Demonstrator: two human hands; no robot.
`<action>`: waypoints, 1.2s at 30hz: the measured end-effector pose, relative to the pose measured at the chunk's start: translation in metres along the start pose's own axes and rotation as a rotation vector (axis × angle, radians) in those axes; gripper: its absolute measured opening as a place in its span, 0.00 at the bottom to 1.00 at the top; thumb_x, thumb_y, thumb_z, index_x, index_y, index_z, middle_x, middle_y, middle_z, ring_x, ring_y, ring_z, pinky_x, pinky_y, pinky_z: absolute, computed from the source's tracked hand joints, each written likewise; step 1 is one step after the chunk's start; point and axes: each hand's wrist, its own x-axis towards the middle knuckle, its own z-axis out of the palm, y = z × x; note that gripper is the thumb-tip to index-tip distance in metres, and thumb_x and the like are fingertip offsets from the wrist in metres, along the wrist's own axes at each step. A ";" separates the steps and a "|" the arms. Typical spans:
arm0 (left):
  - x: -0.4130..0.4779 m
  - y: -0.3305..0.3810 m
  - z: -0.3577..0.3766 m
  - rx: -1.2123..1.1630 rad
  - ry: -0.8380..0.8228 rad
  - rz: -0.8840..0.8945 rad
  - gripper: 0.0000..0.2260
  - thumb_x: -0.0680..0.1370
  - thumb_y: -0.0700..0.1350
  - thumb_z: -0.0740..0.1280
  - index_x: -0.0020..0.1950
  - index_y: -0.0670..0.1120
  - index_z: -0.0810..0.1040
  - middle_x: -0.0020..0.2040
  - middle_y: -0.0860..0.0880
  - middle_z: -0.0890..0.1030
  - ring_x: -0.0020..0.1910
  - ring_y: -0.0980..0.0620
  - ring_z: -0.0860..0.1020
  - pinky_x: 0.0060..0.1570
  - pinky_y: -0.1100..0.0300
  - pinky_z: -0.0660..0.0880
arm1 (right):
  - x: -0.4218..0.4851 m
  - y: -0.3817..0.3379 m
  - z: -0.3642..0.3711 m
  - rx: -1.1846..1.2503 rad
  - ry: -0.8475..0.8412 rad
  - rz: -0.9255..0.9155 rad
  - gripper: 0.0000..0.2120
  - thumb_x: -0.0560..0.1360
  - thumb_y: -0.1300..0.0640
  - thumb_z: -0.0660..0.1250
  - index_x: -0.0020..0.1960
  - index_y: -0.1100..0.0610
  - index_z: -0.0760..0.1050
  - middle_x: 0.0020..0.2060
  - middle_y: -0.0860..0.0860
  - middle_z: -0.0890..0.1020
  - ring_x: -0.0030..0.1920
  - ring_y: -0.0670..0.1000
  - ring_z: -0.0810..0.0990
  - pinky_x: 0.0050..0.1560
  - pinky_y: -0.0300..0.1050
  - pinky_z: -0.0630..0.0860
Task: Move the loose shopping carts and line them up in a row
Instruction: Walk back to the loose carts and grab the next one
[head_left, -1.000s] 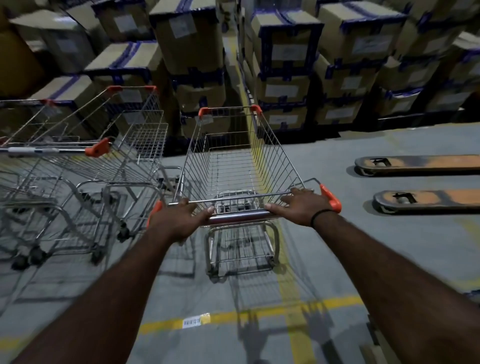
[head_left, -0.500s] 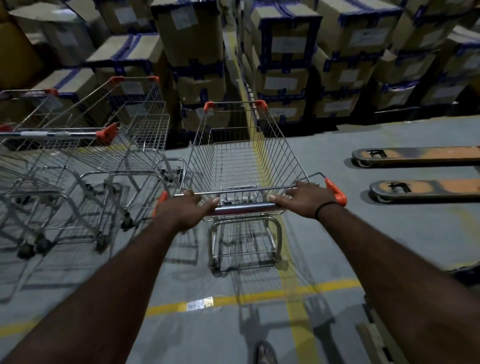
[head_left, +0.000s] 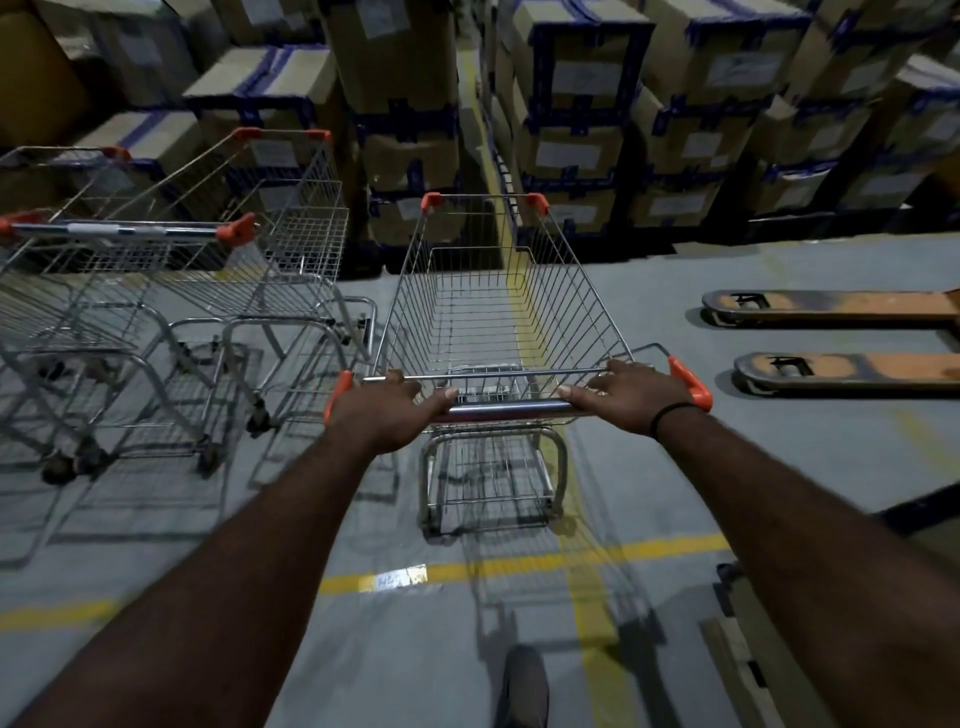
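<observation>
head view, looking forward and down in a dim warehouse: a person's two bare arms reach out to a wire shopping cart (head_left: 587, 312) with orange corner caps, standing on a grey floor (head_left: 779, 467). the left hand (head_left: 384, 410) grips the left end of the cart's handle bar (head_left: 509, 410), fingers curled over it, and the right hand (head_left: 631, 397) grips the right end the same way; a dark band (head_left: 670, 413) circles the right wrist. the cart's basket holds nothing. just left of this cart stand two more wire carts (head_left: 291, 244), one pushed into the other, facing the same way and close beside it. beyond the cart's front end rise stacks of cardboard boxes (head_left: 582, 78) bound with blue tape. to the right of the cart, two flat orange pallet-jack forks (head_left: 831, 306) lie on the floor. behind the cart, nearer the person, a yellow painted line (head_left: 519, 564) crosses the floor, and the toe of a dark shoe (head_left: 522, 686) shows at the bottom edge.
</observation>
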 end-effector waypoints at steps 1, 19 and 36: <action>-0.003 0.000 0.001 -0.001 0.000 -0.005 0.47 0.71 0.79 0.34 0.77 0.57 0.70 0.82 0.49 0.61 0.78 0.46 0.65 0.76 0.36 0.44 | -0.003 0.000 0.001 0.000 -0.001 0.002 0.61 0.58 0.13 0.32 0.70 0.45 0.76 0.76 0.57 0.68 0.73 0.58 0.68 0.69 0.58 0.68; -0.064 0.011 0.030 0.001 0.029 0.000 0.50 0.68 0.81 0.30 0.73 0.59 0.74 0.81 0.50 0.62 0.77 0.48 0.66 0.75 0.34 0.42 | -0.070 -0.002 0.022 -0.006 0.022 0.020 0.59 0.58 0.13 0.33 0.66 0.45 0.79 0.73 0.56 0.71 0.70 0.59 0.71 0.65 0.57 0.70; -0.095 0.023 0.040 -0.019 0.019 -0.029 0.50 0.68 0.82 0.31 0.71 0.59 0.76 0.81 0.50 0.64 0.77 0.48 0.67 0.76 0.34 0.41 | -0.098 0.006 0.034 -0.018 0.046 0.000 0.61 0.56 0.13 0.30 0.67 0.44 0.79 0.74 0.55 0.71 0.71 0.59 0.71 0.64 0.57 0.71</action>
